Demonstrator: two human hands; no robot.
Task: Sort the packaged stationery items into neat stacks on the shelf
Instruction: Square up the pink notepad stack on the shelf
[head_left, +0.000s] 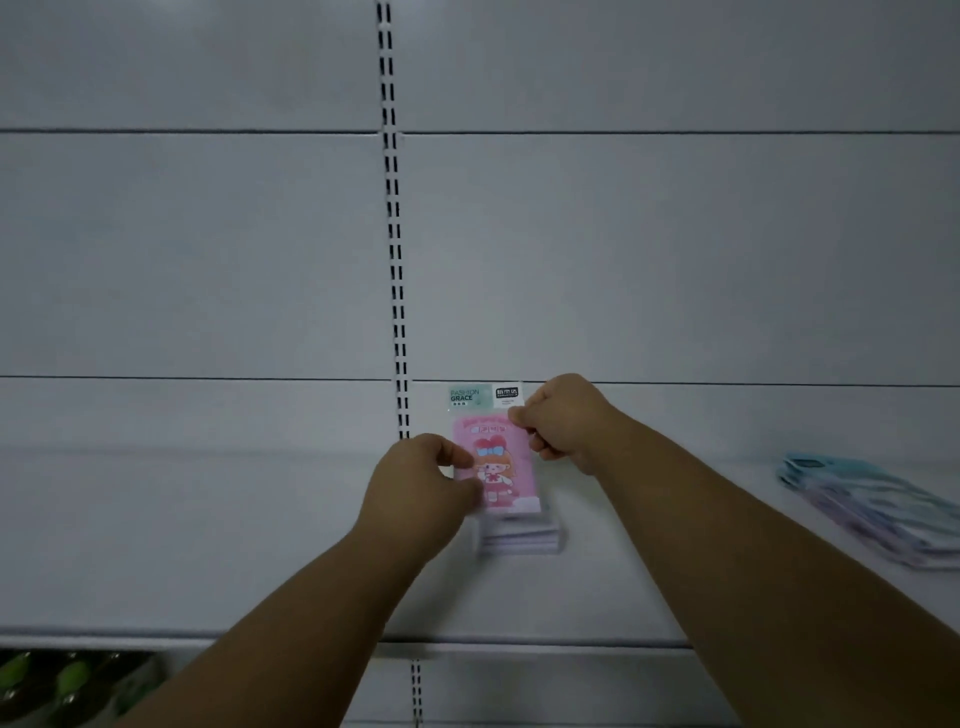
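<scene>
A pink packaged stationery item (496, 467) with a cartoon girl and a green header card is held upright above the white shelf (208, 545). My left hand (421, 488) pinches its lower left edge. My right hand (563, 423) pinches its upper right edge near the header. Just below it lies a small stack of similar clear-wrapped packs (519, 538) flat on the shelf, partly hidden by the held pack.
A second pile of blue and lilac packs (878, 512) lies at the shelf's right end. A slotted upright rail (395, 260) runs down the white back panel. Green items (72, 686) show on the shelf below, at the bottom left.
</scene>
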